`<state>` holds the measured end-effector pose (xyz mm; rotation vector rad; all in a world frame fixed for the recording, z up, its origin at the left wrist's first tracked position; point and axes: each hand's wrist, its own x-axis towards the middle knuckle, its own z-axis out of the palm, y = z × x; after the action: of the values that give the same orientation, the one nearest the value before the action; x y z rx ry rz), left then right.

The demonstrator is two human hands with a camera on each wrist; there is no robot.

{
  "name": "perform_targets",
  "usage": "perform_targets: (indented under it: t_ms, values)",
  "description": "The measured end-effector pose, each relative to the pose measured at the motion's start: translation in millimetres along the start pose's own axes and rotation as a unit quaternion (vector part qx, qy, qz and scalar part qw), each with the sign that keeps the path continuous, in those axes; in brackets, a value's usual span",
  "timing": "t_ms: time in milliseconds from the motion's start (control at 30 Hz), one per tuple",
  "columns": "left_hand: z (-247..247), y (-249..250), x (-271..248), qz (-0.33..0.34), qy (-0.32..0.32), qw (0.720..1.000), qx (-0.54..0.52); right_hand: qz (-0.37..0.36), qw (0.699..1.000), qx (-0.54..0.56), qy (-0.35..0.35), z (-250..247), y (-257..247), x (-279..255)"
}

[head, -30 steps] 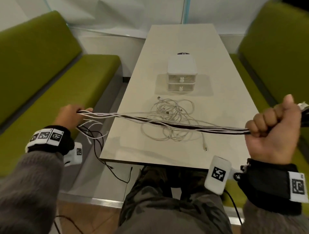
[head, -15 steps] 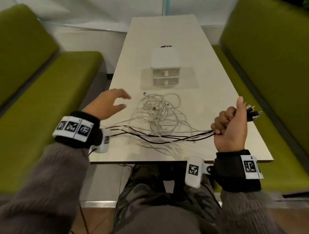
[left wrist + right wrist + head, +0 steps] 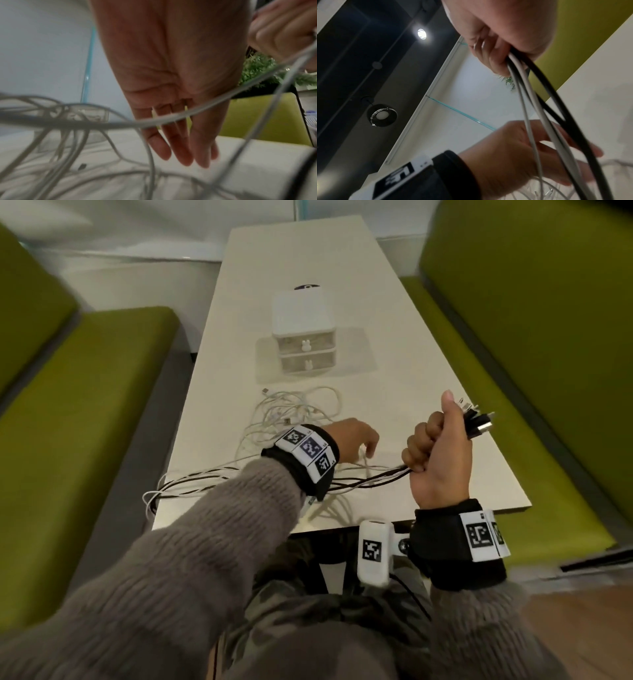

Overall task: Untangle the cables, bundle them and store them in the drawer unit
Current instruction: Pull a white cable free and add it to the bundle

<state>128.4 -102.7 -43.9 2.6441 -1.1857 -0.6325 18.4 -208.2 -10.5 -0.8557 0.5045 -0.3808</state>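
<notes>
My right hand is a fist round a bunch of black and white cables, thumb up, their plugs sticking out past it. In the right wrist view the fingers clamp the cable bunch. That bunch runs left across the table's near edge and loops off the corner. My left hand hovers over the cables beside the fist, fingers straight and spread, holding nothing; one white cable crosses in front of them. A loose white cable tangle lies mid-table. The white two-drawer unit stands beyond, both drawers closed.
The pale table is long and narrow. Green benches flank it, one on the left and one on the right. A small dark disc lies behind the drawer unit. My knees sit under the near edge.
My left hand let go of the cables' far end and swung right, over to the fist. My right hand came inward over the table; the stretched bunch went slack onto the tabletop.
</notes>
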Motion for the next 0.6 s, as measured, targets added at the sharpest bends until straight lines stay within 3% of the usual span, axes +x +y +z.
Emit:
perform_targets:
  t_ms: [100, 267, 433, 600]
  values:
    - [16.3, -1.1, 2.7, 0.005, -0.026, 1.000, -0.002, 0.004, 1.000, 0.002, 0.004, -3.4, 0.6, 3.1]
    - [29.8, -2.1, 5.0, 0.014, 0.006, 0.999, 0.042, 0.011, 1.000, 0.002, -0.001, -3.8, 5.1, 5.2]
    - [20.9, -13.1, 1.6, 0.034, 0.040, 0.999, 0.011, 0.011, 1.000, -0.005, 0.000, -3.4, 6.2, 5.7]
    - [24.5, -14.1, 2.4, 0.010, 0.009, 0.999, 0.048, 0.012, 1.000, -0.007, 0.001, -1.2, 7.7, 5.8]
